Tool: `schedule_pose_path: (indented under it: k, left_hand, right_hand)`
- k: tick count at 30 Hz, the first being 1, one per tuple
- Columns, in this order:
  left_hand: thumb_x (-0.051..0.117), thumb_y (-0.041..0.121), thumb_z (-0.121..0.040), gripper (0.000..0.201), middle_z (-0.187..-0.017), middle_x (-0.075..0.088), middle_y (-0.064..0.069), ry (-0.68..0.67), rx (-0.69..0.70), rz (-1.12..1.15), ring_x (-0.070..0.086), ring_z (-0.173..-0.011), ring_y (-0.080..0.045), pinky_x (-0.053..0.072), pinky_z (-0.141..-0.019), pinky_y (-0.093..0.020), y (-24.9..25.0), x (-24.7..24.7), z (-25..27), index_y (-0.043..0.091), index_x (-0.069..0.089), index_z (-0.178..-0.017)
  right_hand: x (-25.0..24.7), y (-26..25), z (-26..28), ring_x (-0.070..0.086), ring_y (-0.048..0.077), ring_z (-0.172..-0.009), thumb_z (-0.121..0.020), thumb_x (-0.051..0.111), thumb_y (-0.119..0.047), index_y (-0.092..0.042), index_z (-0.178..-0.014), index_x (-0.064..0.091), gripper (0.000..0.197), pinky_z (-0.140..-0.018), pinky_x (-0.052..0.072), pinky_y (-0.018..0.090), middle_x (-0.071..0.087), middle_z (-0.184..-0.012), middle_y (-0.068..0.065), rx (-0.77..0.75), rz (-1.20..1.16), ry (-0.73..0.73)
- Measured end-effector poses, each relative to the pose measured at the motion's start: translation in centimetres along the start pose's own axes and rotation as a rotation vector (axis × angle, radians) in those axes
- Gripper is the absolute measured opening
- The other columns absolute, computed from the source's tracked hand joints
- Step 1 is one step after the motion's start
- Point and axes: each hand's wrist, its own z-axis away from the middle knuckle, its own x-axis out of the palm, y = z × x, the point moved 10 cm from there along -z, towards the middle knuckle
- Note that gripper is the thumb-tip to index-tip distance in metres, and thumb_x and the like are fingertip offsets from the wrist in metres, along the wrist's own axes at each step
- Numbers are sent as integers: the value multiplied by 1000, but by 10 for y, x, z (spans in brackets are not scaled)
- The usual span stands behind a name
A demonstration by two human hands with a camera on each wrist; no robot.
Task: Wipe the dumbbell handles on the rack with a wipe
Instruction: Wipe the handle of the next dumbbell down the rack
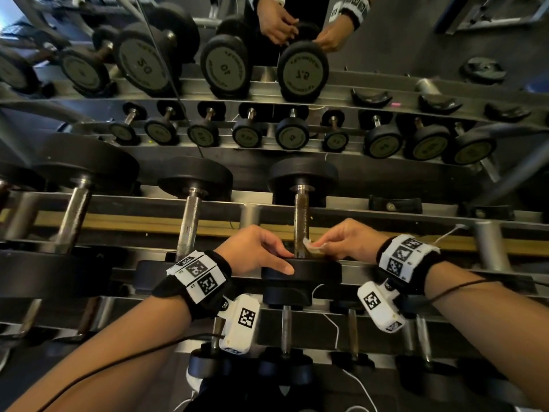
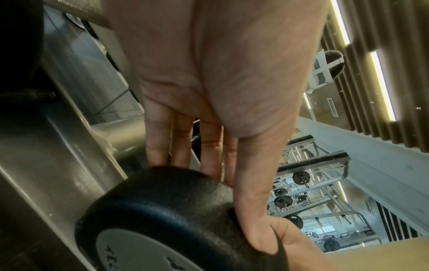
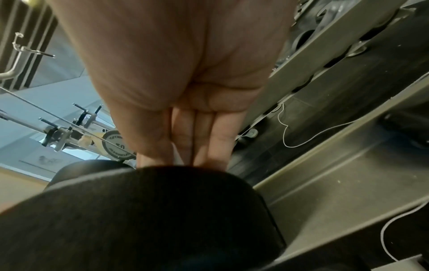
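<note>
A black dumbbell lies on the rack's top tier with its steel handle [image 1: 301,221] running away from me. My left hand [image 1: 285,261] holds its near head [image 1: 315,272], fingers over the inner edge and thumb along the rim. The left wrist view shows that hand [image 2: 232,198] straddling the same head [image 2: 162,210], the fingertips hidden behind it. My right hand [image 1: 319,245] pinches a small white wipe [image 1: 312,248] against the handle's near end. In the right wrist view, the wipe [image 3: 176,155] is a sliver between the fingers [image 3: 204,143], above the dark head [image 3: 150,210].
More dumbbells sit to the left on the same tier [image 1: 190,215], [image 1: 74,215], and smaller ones on the lower tier [image 1: 285,331]. Empty saddles [image 1: 395,203] lie to the right. A mirror behind the rack reflects it and my hands [image 1: 297,28]. Thin white cords [image 1: 335,331] trail across the rails.
</note>
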Motion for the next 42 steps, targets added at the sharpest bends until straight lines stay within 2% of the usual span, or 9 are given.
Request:
schedule_pose_path:
  k: [4,8,17,25,29,32,36,39,42]
  left_hand:
    - [85,25,-71,14,-90,76,2,6,-1,-6,71,-91,-14,53,-96,-41,1,-1,1,24,77,-82]
    - [85,25,-71,13,-92,76,1,12,0,-13,70,-92,-15,53,-96,-40,1,-1,2,25,77,-82]
    - [85,25,-71,16,-90,76,3,25,-9,20,70,-88,-11,51,-86,-27,-3,-1,1,23,78,-84]
    - [82,26,-74,19,-98,75,-1,20,-10,-42,69,-96,-17,52,-97,-42,3,1,7,26,75,-92]
    - [79,29,-80,60,-122,64,8,109,-2,-142,62,-108,-11,50,-100,-36,8,-13,7,33,54,-134]
    - [73,13,-85,72,-140,51,4,149,63,39,53,-121,-12,45,-96,-23,19,-17,6,31,38,-146]
    - [64,3,-91,43,-125,64,6,77,119,323,62,-105,1,49,-83,-11,28,-5,2,19,58,-130]
    - [59,5,-94,14,-101,71,-3,80,72,497,68,-89,-12,54,-84,-23,22,-2,1,13,68,-102]
    - [55,6,-97,10,-100,73,-14,97,-31,705,73,-84,-18,60,-78,-27,11,0,2,7,63,-102]
  right_hand:
    - [-33,-8,-9,71,16,-92,-91,60,-6,-20,-90,75,21,-72,57,20,75,-95,5,-8,-188,146]
    - [-69,-22,-18,71,12,-91,-94,55,-6,-31,-89,73,31,-76,57,21,73,-98,2,-109,-232,415]
    - [-25,-15,-15,70,14,-97,-92,61,-12,-31,-94,75,23,-87,57,32,73,-106,1,-80,-108,284]
    - [6,-32,12,58,-6,-86,-91,61,-21,-34,-103,74,21,-87,44,20,70,-97,-16,-50,587,58]
    - [-23,-59,25,66,9,-88,-92,58,-9,-22,-93,73,20,-83,50,25,72,-91,-1,-119,199,239]
    - [-29,-76,34,65,15,-81,-92,56,1,-17,-88,66,21,-75,57,26,67,-85,4,-166,-105,290]
    - [-22,-89,39,67,9,-75,-91,57,2,-15,-88,64,19,-65,58,21,69,-82,1,-180,-160,323]
    - [-20,-93,41,69,12,-80,-90,59,2,-15,-90,65,17,-68,58,24,71,-86,1,-191,-195,377]
    - [-18,-99,45,70,10,-83,-89,64,-5,-16,-87,68,12,-68,56,20,74,-86,-1,-251,-177,464]
